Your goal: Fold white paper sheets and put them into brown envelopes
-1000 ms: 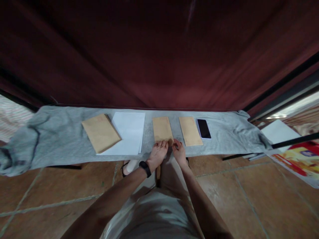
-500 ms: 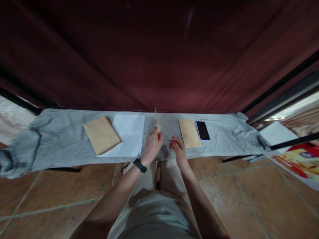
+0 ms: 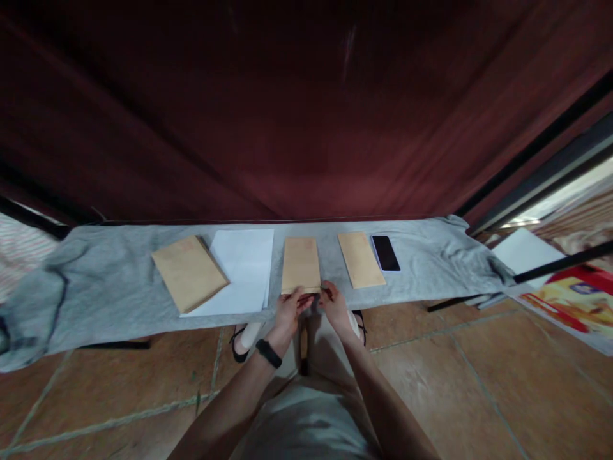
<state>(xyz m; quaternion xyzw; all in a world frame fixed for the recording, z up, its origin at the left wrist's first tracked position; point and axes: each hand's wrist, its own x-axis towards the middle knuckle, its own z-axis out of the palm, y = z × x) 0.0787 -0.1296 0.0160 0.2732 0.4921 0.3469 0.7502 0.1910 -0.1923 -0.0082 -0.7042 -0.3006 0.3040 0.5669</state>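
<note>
Two hands at the near edge of the middle envelope (image 3: 301,260), on grey cloth (image 3: 110,287).
From the left, a brown envelope stack (image 3: 190,271) overlaps white paper (image 3: 245,265); next, the left hand (image 3: 288,310) grips the middle envelope's near edge, thumb above and part-curled fingers below. The right hand (image 3: 335,308) is at its near right corner, fingers bent nearly together; whether they pinch it, I cannot quite tell. Beyond lie another envelope (image 3: 361,259) and, just beside it, a phone (image 3: 385,253).
</note>
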